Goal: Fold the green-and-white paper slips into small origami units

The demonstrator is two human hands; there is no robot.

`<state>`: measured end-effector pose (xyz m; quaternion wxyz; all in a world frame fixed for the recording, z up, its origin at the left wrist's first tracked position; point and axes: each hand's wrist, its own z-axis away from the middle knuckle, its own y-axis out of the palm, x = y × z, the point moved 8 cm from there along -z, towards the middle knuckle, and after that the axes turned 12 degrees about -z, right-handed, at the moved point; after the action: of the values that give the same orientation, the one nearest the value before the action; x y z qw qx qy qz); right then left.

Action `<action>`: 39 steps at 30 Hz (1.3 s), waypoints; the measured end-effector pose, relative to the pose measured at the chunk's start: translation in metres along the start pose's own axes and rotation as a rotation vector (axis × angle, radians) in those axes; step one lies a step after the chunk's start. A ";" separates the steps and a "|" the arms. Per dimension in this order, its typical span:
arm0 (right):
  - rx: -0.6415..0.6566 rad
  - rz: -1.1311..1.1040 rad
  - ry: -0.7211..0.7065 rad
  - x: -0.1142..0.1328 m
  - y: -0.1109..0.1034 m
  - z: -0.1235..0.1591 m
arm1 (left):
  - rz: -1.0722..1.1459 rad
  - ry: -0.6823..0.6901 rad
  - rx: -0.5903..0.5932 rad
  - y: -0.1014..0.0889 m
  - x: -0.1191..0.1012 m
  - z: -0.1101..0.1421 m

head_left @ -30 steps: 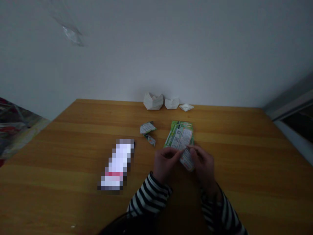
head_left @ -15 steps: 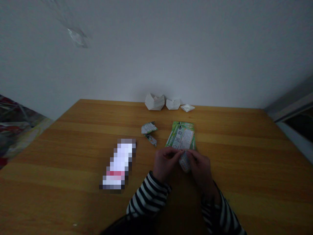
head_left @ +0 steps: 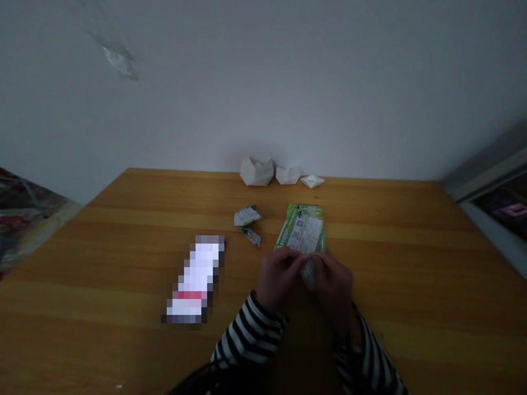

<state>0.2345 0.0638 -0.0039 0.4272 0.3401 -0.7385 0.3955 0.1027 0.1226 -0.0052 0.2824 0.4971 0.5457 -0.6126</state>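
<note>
Between my hands is a small folded piece of printed paper, pinched from both sides near its top. My left hand has thumb and fingertips closed on its upper left edge. On the other side, the fingers of my right hand are closed on it and cover its right part. Just beyond my fingertips lies a stack of green printed leaflets, its near edge partly hidden by my hands. Left of the stack rest two folded printed paper pieces, touching or nearly so.
A phone with a lit, blurred screen lies on the wooden table to the left. Three folded white paper shapes, including a paper boat, stand along the wall at the back. A small white scrap is at the front left.
The whole view has shifted slightly, so the table things appear a little further left. My right fingers have closed in more over the folded paper, and less of it shows.
</note>
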 end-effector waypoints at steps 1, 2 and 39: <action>-0.011 -0.009 0.025 -0.002 -0.001 0.000 | 0.048 -0.051 0.022 0.002 0.005 -0.001; -0.021 -0.027 0.053 -0.004 -0.002 0.001 | 0.093 -0.098 0.049 0.004 0.009 -0.001; -0.194 0.113 0.038 0.000 -0.009 0.011 | 0.052 -0.150 0.124 0.027 0.010 0.008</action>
<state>0.2383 0.0498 -0.0043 0.4491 0.2473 -0.7830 0.3521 0.1206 0.1108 -0.0258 0.3068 0.4803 0.4710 -0.6734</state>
